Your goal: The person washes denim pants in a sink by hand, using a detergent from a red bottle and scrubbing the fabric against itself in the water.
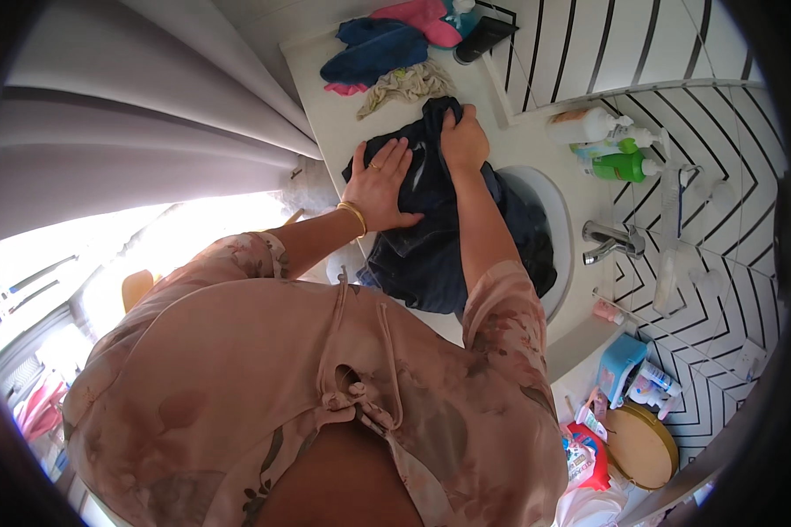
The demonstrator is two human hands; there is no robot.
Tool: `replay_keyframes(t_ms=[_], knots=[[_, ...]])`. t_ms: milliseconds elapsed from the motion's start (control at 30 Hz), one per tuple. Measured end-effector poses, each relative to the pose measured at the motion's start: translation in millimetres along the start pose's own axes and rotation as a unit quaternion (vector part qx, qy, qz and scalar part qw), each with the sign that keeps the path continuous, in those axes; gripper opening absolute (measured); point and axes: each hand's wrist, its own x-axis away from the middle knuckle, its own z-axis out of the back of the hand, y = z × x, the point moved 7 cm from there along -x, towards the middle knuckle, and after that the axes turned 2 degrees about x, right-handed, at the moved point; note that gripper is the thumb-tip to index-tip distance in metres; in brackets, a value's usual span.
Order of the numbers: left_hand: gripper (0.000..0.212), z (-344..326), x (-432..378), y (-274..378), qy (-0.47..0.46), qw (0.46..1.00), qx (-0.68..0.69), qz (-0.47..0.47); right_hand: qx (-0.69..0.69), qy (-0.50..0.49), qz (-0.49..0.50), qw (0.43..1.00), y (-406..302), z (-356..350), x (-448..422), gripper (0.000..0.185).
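A dark navy garment, wet-looking in places, lies bunched across the white counter and hangs partly into the wash basin. Palm down, my left hand presses flat on the garment's left part, thumb spread from the fingers; it wears a ring and a gold bangle. Farther up, my right hand grips a bunched fold at the garment's far edge. The basin's inside is mostly covered by the cloth and my right forearm.
Beyond the garment lie a cream crumpled cloth, a blue cloth and a black tube. A chrome faucet and several pump bottles line the right. A grey curtain hangs left; a blue container stands lower right.
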Motion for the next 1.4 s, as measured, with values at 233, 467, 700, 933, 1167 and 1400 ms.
replay_keyframes(t_ms=[233,467,700,933,1167,1400], knots=[[0.099,-9,6,-13,-0.03,0.999,-0.025,-0.004,0.09,-0.122,0.354,0.923,-30,38,153,0.049],[0.096,1,-6,5,0.011,1.0,0.012,-0.009,0.018,-0.016,-0.021,0.999,-1,0,3,0.028],[0.098,-10,5,-17,0.025,0.996,0.084,-0.007,0.044,-0.092,0.293,0.951,-32,43,137,0.05],[0.096,-3,-2,3,-0.018,1.0,0.017,-0.018,0.068,-0.028,-0.005,0.997,4,-5,6,0.041],[0.12,20,23,-44,0.068,0.982,-0.016,0.178,-0.412,-0.114,-0.218,0.878,85,2,-2,0.049],[0.125,5,14,-33,-0.012,0.996,-0.025,0.089,-0.11,-0.034,-0.141,0.983,39,-18,-2,0.048]])
